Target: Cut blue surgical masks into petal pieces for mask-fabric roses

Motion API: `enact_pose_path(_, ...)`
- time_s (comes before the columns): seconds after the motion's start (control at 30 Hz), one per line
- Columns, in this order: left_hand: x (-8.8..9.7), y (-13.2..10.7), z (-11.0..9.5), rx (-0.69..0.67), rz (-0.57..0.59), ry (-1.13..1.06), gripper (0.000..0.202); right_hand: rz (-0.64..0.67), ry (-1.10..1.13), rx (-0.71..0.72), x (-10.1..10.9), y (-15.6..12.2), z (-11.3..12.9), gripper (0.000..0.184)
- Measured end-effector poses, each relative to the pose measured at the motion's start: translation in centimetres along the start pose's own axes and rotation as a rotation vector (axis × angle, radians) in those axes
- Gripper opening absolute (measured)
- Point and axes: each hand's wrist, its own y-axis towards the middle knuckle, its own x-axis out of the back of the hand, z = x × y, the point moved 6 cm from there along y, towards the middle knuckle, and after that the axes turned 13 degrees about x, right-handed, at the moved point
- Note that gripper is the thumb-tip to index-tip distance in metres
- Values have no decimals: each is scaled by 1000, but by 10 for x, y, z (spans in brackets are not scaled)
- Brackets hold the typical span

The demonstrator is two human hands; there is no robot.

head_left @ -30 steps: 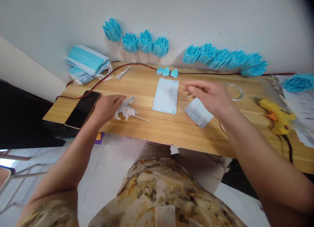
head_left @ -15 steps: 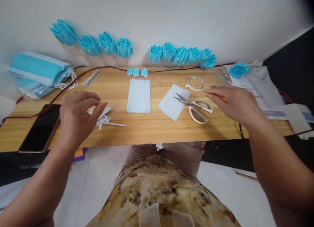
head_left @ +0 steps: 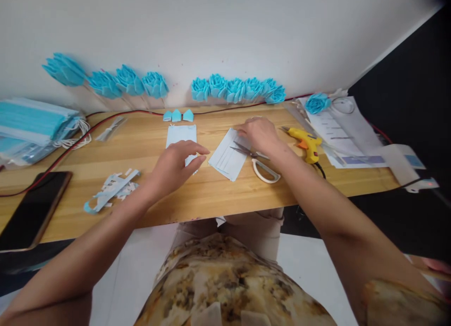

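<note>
One face mask [head_left: 223, 161] lies on the counter [head_left: 204, 199] beneath the open scissors [head_left: 251, 153]; the right hand [head_left: 259, 133] bends over its upper edge, whether gripping I cannot tell. The left hand [head_left: 179, 166], thumb and fingers apart, partly hides a second mask [head_left: 181, 133]. Blue flowers [head_left: 235, 89] line the wall [head_left: 211, 25].

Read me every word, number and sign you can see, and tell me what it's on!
None can be read.
Papers by the rightmost blue flower: dark marks, too blurred to read.
Yellow glue gun: no lettering clear enough to make out.
Phone: dark screen, no text showing.
</note>
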Motion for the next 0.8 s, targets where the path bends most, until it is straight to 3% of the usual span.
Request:
enact_pose_path(0.1,-12,7,2,46,86,41,27,137,-149,-42,-7,15,1,22)
enact_pose_path(0.17,-17,11,6,86,109,47,31,141,-141,12,-9,20,8,24)
enact_pose_path(0.3,-21,25,21,126,34,-28,47,11,-33,180,1,21,31,23)
enact_pose_path(0.43,-29,46,39,213,-1,-297,78,-150,133,288,24,25,55,19)
enact_pose_path(0.53,-35,56,44,321,19,-445,61,-237,241,327,40,28,64,20)
enact_pose_path(0.63,-26,55,52,466,-101,-480,38,-308,326,322,48,17,61,26)
enact_pose_path(0.8,-7,47,63,516,-243,-736,40,-356,606,151,31,-27,39,43)
